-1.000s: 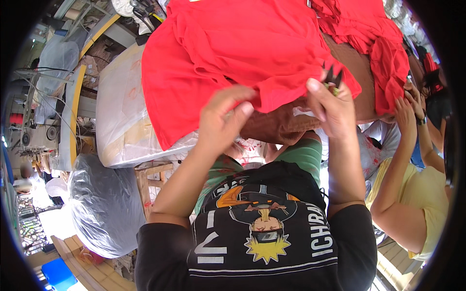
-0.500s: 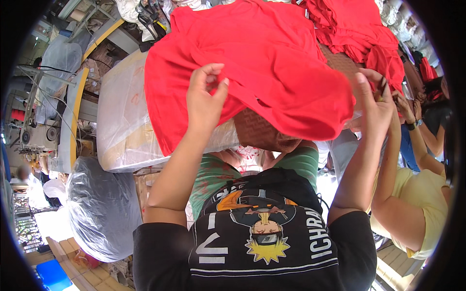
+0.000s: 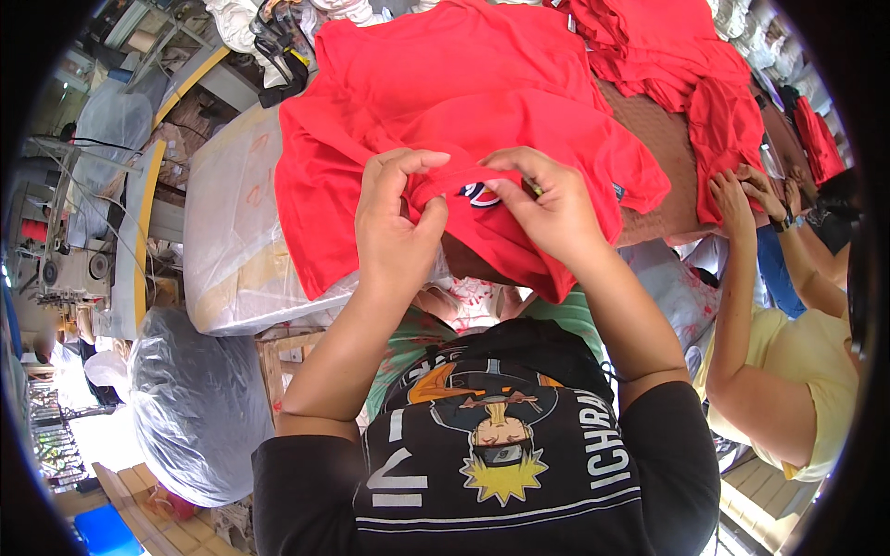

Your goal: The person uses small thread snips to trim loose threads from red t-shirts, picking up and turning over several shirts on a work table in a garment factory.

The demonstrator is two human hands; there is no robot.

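Red T-shirt [image 3: 436, 139] lies spread over the near edge of the table [image 3: 663, 167], hem hanging off twd the person. Half a sec ago both hands held the cloth wide apart & lifted; now they've closed in at the neck. Left hand [image 3: 394, 218] pinched shut on the collar fold, right hand [image 3: 552, 208] clamped on fabric beside the neck label [image 3: 479, 194]. Looks like spreading is done, work now at the label. More red shirts [image 3: 667, 56] piled at far right; co-worker's hand [image 3: 737, 199] on one.
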